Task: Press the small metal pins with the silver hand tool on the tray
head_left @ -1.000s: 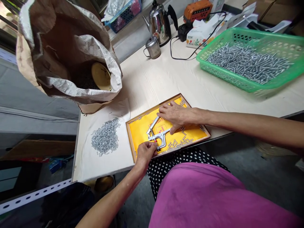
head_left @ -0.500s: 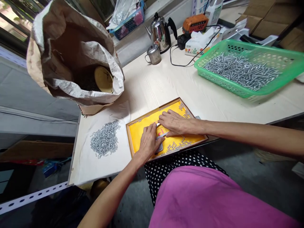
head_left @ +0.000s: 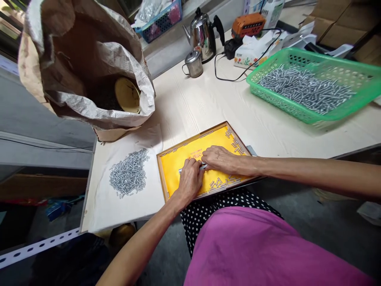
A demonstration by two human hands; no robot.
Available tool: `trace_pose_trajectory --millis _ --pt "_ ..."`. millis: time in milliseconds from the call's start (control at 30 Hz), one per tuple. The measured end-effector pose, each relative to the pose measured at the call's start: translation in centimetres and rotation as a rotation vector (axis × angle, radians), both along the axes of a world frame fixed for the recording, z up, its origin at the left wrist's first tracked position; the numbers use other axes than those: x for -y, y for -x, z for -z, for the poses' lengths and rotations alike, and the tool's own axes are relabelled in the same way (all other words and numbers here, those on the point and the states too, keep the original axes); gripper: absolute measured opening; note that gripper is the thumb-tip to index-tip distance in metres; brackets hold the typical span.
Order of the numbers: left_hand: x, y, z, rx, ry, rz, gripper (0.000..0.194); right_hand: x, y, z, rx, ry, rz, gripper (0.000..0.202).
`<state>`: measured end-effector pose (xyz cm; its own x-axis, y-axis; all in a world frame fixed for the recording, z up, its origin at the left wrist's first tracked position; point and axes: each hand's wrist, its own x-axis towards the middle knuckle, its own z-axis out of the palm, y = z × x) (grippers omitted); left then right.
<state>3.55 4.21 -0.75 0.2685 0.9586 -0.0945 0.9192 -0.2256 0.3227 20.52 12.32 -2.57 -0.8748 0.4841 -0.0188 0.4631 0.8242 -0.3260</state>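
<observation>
My left hand [head_left: 190, 177] is closed around a slim grey tool [head_left: 203, 166] that looks like a caliper, most of it hidden under the fingers. My right hand [head_left: 218, 159] is closed, its fingertips pinched at the tool's tip; whatever is between them is hidden. Both hands are over a shallow tray [head_left: 171, 169] with a yellow bottom and brown rim. Small metal pins [head_left: 222, 182] lie scattered along the tray's near side, and others [head_left: 237, 145] along its right side.
A heap of metal pins [head_left: 127, 173] lies on white cloth at left. Behind it stands a large open sack [head_left: 95, 99] with a yellow scoop [head_left: 127, 94] inside. A green basket [head_left: 279, 104] of pins is at right. A lidded metal cup [head_left: 195, 65] and kettle [head_left: 203, 35] stand at the back.
My hands have drawn closer together. The gap between them has closed, and the grey tool is now more covered. The view has shifted slightly.
</observation>
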Motion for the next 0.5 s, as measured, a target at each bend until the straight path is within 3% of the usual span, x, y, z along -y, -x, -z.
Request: trace_pose_trajectory --millis 200,333,500 --pt "-1.5 2.2 -0.5 0.043 0.038 0.004 0.018 1.0 -1.3 -0.7 -0.093 -0.115 0.009 0.048" --pt "-2.5 2.5 0.4 -0.031 -0.024 -0.079 0.019 3.2 -1.1 -0.3 -0.043 -0.226 -0.002 0.009" --pt "-3.0 2.1 1.4 -0.012 -0.105 -0.171 0.022 4.9 -0.7 0.6 -0.121 -0.321 -0.029 0.016"
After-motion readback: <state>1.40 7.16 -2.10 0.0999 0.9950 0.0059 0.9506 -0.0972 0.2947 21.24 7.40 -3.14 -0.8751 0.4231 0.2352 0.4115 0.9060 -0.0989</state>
